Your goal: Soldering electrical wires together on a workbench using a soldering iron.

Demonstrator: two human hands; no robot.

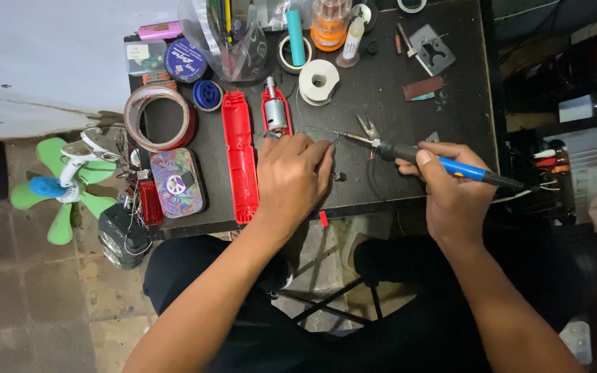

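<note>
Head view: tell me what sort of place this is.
Probably a home repair bench: the right hand holds a soldering iron, and tape rolls and an opened red casing lie on the dark table.

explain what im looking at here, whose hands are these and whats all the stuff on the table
This is one picture from a camera worn on a person's head, looking straight down, so the two bare hands are that person's own. They sit at a dark table.

The right hand grips a blue-handled soldering iron, its metal tip pointing left. The left hand rests on the table by that tip and seems to pinch a thin wire, though that is too small to be sure.

Beside the left hand lie a long red plastic shell and a second red shell with a small metal motor in it. Further off are a big tape roll, a white roll, a colourful tin and small bottles. A green fan sits off the table's left edge.
</note>
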